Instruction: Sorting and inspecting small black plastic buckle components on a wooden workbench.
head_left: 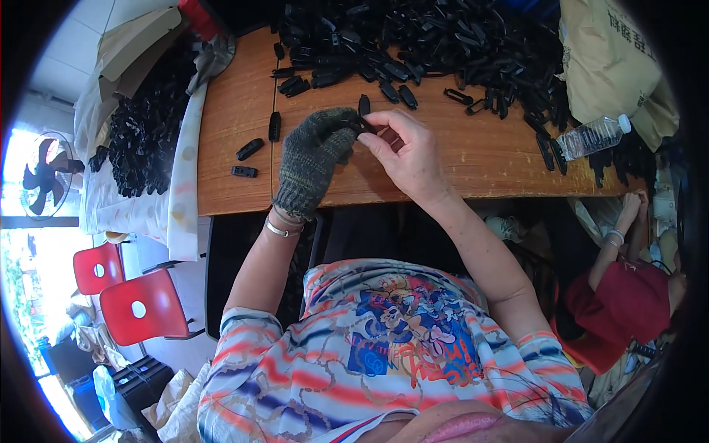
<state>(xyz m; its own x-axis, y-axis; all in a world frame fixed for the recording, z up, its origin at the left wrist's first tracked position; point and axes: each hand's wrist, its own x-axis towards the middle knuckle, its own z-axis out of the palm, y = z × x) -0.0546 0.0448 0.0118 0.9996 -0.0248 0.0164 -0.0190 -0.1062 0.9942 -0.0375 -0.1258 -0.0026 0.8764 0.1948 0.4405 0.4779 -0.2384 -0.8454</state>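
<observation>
My left hand [314, 159], in a dark grey knitted glove, is closed at the near part of the wooden table [443, 166]. Bare, my right hand [411, 155] meets it with thumb and forefinger pinched together. Between the fingertips of both is a small black plastic piece [365, 127], mostly hidden, so its exact kind does not show. Just beyond the fingers lies a loose black oblong part [364, 105]. Left of the glove rest a narrow black part [275, 127], a second one [249, 149] and a third with small openings [244, 171].
A large heap of black plastic parts [354, 37] covers the table's far side. To the right are a clear bottle [594, 138], a tan sack [613, 66] and a seated person in dark red [628, 303]. More black pieces [144, 140] fill a container at left.
</observation>
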